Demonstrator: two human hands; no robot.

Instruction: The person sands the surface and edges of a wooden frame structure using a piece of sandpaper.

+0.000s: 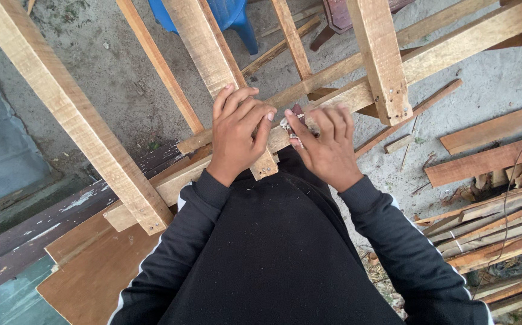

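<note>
A person's left hand [237,135] lies curled over a slat [213,57] of a part-built timber frame [387,66], the right hand [327,144] pinching a small dark object [297,112] against the rail, loose boards [489,159] unused nearby.

Black long-sleeved top with ribbed cuffs; a thin white stripe down each sleeve; both hands bare.

Soft, even daylight falls from above, shadows are faint, focus is sharp, and the edges bend slightly.
</note>
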